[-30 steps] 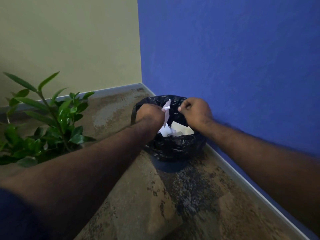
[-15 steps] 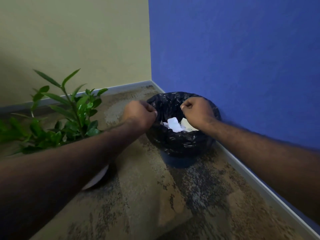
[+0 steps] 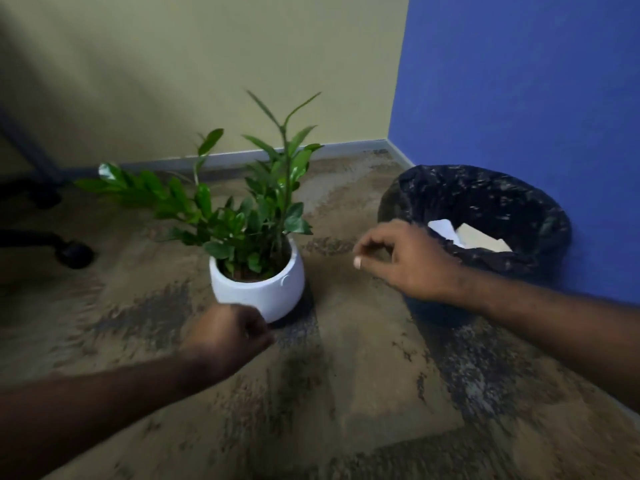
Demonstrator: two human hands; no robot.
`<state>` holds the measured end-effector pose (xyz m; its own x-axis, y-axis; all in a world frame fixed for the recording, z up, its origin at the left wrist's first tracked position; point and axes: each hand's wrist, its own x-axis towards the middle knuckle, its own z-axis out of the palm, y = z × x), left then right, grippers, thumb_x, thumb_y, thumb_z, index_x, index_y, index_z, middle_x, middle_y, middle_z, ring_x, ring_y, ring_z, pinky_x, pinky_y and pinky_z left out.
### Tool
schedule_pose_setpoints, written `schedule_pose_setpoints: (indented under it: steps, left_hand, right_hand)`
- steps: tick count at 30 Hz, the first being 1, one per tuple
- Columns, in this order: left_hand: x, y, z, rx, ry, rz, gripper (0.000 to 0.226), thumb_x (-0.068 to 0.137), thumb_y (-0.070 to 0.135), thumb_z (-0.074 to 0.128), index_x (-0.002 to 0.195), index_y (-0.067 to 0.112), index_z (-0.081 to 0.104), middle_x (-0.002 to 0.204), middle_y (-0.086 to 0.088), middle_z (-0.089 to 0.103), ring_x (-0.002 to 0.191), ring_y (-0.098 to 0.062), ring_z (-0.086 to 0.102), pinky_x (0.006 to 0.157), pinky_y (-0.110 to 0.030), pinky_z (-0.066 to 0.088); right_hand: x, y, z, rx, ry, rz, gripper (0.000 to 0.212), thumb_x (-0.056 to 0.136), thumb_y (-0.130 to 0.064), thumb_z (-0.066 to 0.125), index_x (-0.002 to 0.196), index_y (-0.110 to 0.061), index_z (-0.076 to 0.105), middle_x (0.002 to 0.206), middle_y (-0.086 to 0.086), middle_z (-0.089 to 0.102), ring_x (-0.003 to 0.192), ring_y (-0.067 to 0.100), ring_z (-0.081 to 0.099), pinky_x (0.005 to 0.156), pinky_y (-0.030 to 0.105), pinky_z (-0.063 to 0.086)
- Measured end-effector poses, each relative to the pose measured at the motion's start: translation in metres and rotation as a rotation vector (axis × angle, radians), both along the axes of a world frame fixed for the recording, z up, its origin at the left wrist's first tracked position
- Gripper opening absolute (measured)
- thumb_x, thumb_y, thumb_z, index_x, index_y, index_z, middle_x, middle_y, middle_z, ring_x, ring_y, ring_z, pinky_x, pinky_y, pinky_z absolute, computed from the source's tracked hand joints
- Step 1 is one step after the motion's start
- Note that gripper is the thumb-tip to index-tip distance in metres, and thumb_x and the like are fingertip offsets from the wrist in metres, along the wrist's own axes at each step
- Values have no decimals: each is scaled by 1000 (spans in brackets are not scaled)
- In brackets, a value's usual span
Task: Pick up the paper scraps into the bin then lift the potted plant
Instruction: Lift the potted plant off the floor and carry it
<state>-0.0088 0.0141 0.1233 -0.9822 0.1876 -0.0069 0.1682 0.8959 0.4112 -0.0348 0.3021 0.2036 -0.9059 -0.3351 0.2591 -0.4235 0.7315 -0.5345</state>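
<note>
Left hand (image 3: 225, 337): we see it blurred, curled, empty, covering the round white ceramic potted plant (image 3: 258, 289) base.
Right hand (image 3: 405, 261): fingers loosely spread, empty.
Black-lined bin (image 3: 502, 202): white paper scraps (image 3: 445, 230) partly hidden.

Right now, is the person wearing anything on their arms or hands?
No. The left hand and right hand are bare: no gloves, rings, watch or bracelet visible. Both forearms are uncovered, with no sleeve in view. The left is blurry.

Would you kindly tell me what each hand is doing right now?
Left hand: closed, empty, near the white pot.
Right hand: open, holding nothing.
</note>
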Motion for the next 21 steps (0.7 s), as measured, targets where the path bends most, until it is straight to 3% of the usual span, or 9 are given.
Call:
schedule_pose_setpoints:
  steps: [2,5,8,11,15,18,21]
  left_hand:
    - [6,-26,-17,-65,-68,49,29,75,44,75,55,30,59,56,15,62,59,1,61,51,-19,39]
    - [0,-57,-33,2,-126,171,31,79,46,73,56,28,62,58,13,64,57,2,58,50,-19,39]
    - [-16,-83,-46,124,-228,313,25,78,51,72,75,27,68,78,7,70,74,-10,65,64,-25,51]
    - [-31,-97,-50,394,-376,421,50,71,59,73,104,25,60,99,3,67,84,-18,66,66,-33,56]
    - [-45,-98,-48,725,-544,505,101,61,68,75,145,38,27,142,2,46,112,-24,54,65,-37,57]
    - [-57,-93,-47,884,-556,510,105,62,68,75,147,51,15,155,2,33,132,-31,42,74,-46,57]
    - [-69,-85,-45,975,-539,496,100,66,68,72,146,54,13,160,5,22,137,-34,35,79,-52,55]
  right_hand:
    - [8,-14,-18,54,-71,80,16,81,-26,73,92,-13,74,88,0,72,82,12,63,77,24,48]
    - [12,-29,-45,45,-248,79,21,81,-28,74,97,-15,72,89,-2,70,82,10,64,75,21,48]
    - [7,-40,-63,29,-382,51,23,81,-29,74,100,-16,68,85,-5,65,77,6,61,69,13,45]
    - [-3,-50,-73,-27,-491,-30,30,81,-31,74,106,-18,65,85,-5,63,75,6,58,70,20,49]
    - [-16,-66,-83,-233,-786,-178,64,77,-44,75,132,-31,45,114,-3,58,97,11,60,59,24,53]
    - [-24,-79,-93,-406,-943,-214,94,73,-47,77,148,-42,21,145,0,40,115,22,54,61,33,57]
    - [-33,-96,-108,-541,-955,-226,101,71,-45,79,147,-48,13,150,-4,31,122,25,49,66,41,60]
